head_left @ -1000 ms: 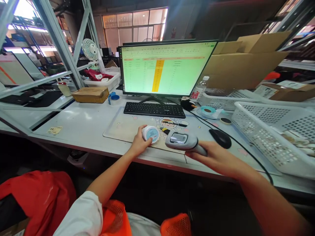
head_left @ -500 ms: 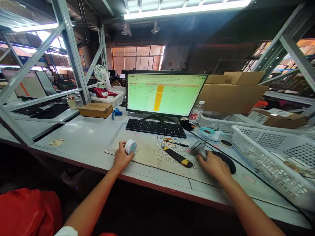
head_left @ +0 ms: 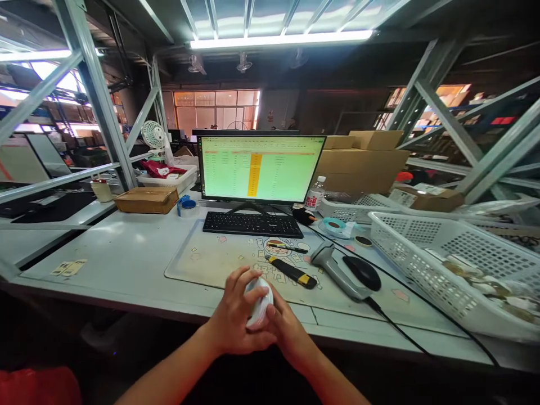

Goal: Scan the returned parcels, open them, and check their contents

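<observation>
My left hand (head_left: pixel 236 315) is wrapped round a small round white tub, like a spool or tin (head_left: pixel 260 306), held above the front edge of the desk. Its exact kind does not show. From the other side, my right hand (head_left: pixel 289 332) closes on the same tub, fingers partly hidden. A grey barcode scanner (head_left: pixel 341 275) lies on the desk mat (head_left: pixel 189 270), right of my hands, its cable running toward the front edge. Beyond my hands rest a black and yellow utility knife (head_left: pixel 291 273) and a pen (head_left: pixel 287 247).
A keyboard (head_left: pixel 253 225) stands before a lit monitor (head_left: pixel 261 169). The mouse (head_left: pixel 361 273) sits beside the scanner. White plastic baskets (head_left: pixel 422 270) fill the right side; a bottle (head_left: pixel 315 194) and cardboard box (head_left: pixel 358 169) stand behind. At left is a flat brown box (head_left: pixel 147 200).
My right hand has let go of the barcode scanner, which now lies on the mat. My left hand has brought the round tub right and nearer, where both hands hold it. The view has shifted.
</observation>
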{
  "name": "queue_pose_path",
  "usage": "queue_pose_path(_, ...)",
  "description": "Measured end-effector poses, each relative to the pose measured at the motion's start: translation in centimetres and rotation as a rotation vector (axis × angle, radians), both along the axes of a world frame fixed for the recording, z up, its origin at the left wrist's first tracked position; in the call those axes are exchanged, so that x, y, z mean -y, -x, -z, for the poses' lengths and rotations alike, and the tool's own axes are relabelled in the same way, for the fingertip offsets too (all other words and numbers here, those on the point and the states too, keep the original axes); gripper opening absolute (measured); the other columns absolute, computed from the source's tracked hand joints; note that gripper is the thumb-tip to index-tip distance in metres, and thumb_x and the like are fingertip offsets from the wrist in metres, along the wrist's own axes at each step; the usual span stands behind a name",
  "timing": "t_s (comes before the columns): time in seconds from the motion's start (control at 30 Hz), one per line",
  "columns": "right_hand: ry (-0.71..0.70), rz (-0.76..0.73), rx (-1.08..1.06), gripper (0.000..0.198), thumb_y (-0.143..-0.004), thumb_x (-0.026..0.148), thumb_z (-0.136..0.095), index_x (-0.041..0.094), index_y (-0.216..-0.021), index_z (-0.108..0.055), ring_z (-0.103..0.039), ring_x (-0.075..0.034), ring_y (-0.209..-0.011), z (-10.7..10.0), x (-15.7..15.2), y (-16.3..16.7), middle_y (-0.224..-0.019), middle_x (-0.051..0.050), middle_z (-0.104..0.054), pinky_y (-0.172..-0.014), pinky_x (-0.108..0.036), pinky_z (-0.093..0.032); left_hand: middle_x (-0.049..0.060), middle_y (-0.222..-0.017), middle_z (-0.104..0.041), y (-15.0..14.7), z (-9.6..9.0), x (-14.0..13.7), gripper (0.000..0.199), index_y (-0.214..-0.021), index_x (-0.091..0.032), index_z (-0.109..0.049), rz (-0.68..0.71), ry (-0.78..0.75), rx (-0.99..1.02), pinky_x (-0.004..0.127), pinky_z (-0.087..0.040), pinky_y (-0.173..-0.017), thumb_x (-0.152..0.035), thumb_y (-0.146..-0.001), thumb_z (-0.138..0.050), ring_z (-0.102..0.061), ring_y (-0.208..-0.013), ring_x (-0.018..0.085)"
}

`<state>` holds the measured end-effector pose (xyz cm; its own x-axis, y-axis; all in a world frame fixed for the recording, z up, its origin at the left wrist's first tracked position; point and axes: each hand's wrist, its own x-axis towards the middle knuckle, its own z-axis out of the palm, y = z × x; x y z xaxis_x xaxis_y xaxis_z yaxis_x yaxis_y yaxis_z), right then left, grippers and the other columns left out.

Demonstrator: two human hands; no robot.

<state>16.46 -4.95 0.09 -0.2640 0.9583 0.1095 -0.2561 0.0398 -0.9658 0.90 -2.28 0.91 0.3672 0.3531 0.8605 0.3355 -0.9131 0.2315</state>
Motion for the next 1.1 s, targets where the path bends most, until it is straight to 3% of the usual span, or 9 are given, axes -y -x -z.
queue_pose_path(0.07, 0.064, -0.097, -0.071, 0.084, -0.081, 0.07, -0.072, 0.03, -0.15, -0.047, -0.052, -0.031, -0.136, -0.1, -0.9, 0.0, -0.154, -0.011, -0.047, -0.107, -0.045, -0.05, 0.019, -0.149, -0.046, 0.7, -0.3, -0.9, 0.065, -0.141, -0.025, -0.048, 0.139, 0.016, -0.006, 0.055, -0.042, -0.111, -0.07, -0.095, -0.047, -0.045, -0.14, 0.036)
queue_pose_path(0.17, 0.053, -0.128, -0.052, 0.084, -0.077, 0.066, -0.078, 0.029, -0.148, -0.05, -0.058, -0.029, -0.127, -1.4, -3.5, 0.1, -0.144, -0.012, -0.056, -0.096, -0.041, -0.055, 0.017, -0.143, -0.05, 0.8, -0.9, -2.6, 0.05, -0.136, -0.025, -0.054, 0.139, 0.176, 0.139, 0.05, -0.045, -0.109, -0.059, -0.103, -0.038, -0.052, -0.132, 0.03)
queue_pose_path(0.37, -0.324, -0.074, 0.123, 0.089, -0.076, 0.062, -0.081, 0.029, -0.151, -0.046, -0.058, -0.026, -0.122, -4.4, -9.4, 0.3, -0.142, -0.012, -0.055, -0.101, -0.041, -0.054, 0.012, -0.127, -0.063, -1.4, -3.7, -6.1, 0.041, -0.12, -0.021, -0.063, 0.007, 0.446, 0.451, 0.045, -0.044, -0.11, -0.051, -0.106, -0.036, -0.057, -0.125, 0.026)
queue_pose_path(0.47, -0.431, -0.035, 0.253, 0.09, -0.08, 0.056, -0.08, 0.03, -0.156, -0.039, -0.062, -0.024, -0.114, -5.4, -11.8, -0.6, -0.142, -0.013, -0.053, -0.096, -0.042, -0.056, 0.009, -0.111, -0.068, -2.6, -5.0, -9.2, 0.043, -0.118, -0.022, -0.062, 0.035, 0.661, 0.559, 0.039, -0.053, -0.096, -0.055, -0.104, -0.04, -0.064, -0.107, 0.024)
queue_pose_path(0.6, -0.643, 0.104, 0.418, 0.083, -0.073, 0.048, -0.087, 0.029, -0.145, -0.051, -0.049, -0.029, -0.133, -6.0, -14.6, -2.1, -0.15, -0.012, -0.044, -0.105, -0.045, -0.052, 0.005, -0.099, -0.065, -2.9, -6.2, -14.6, 0.038, -0.113, -0.021, -0.059, -0.002, 0.899, 0.709, 0.029, -0.054, -0.073, -0.051, -0.105, -0.037, -0.063, -0.083, 0.017)
queue_pose_path(0.67, -0.601, 0.124, 0.382, 0.084, -0.068, 0.046, -0.09, 0.029, -0.142, -0.053, -0.049, -0.03, -0.133, -5.8, -16.0, -2.7, -0.145, -0.011, -0.048, -0.107, -0.047, -0.051, 0.004, -0.098, -0.063, -2.3, -6.0, -16.9, 0.038, -0.115, -0.021, -0.057, -0.041, 0.959, 0.731, 0.026, -0.052, -0.069, -0.051, -0.106, -0.035, -0.061, -0.079, 0.016)
queue_pose_path(0.73, -0.394, 0.041, 0.209, 0.089, -0.067, 0.052, -0.088, 0.031, -0.144, -0.048, -0.057, -0.029, -0.121, -5.3, -17.2, -3.3, -0.14, -0.01, -0.054, -0.099, -0.049, -0.055, 0.004, -0.101, -0.063, -1.5, -5.3, -18.3, 0.039, -0.119, -0.023, -0.057, -0.045, 0.913, 0.628, 0.027, -0.053, -0.073, -0.054, -0.104, -0.038, -0.062, -0.085, 0.017)
queue_pose_path(0.87, -0.043, -0.12, -0.084, 0.086, -0.07, 0.066, -0.076, 0.033, -0.144, -0.049, -0.061, -0.03, -0.115, -3.7, -18.4, -4.5, -0.144, -0.009, -0.054, -0.089, -0.05, -0.059, 0.01, -0.124, -0.062, -0.4, -3.1, -17.8, 0.036, -0.108, -0.021, -0.064, -0.025, 0.524, 0.328, 0.039, -0.045, -0.107, -0.049, -0.104, -0.043, -0.058, -0.122, 0.023)
queue_pose_path(1.1, 0.036, -0.243, -0.029, 0.09, -0.07, 0.072, -0.07, 0.03, -0.147, -0.051, -0.06, -0.034, -0.122, -2.4, -17.3, -6.2, -0.141, -0.01, -0.059, -0.092, -0.05, -0.058, 0.013, -0.13, -0.061, -0.5, -2.7, -15.3, 0.034, -0.099, -0.02, -0.067, 0.037, 0.354, 0.078, 0.045, -0.041, -0.111, -0.053, -0.096, -0.06, -0.056, -0.127, 0.028)
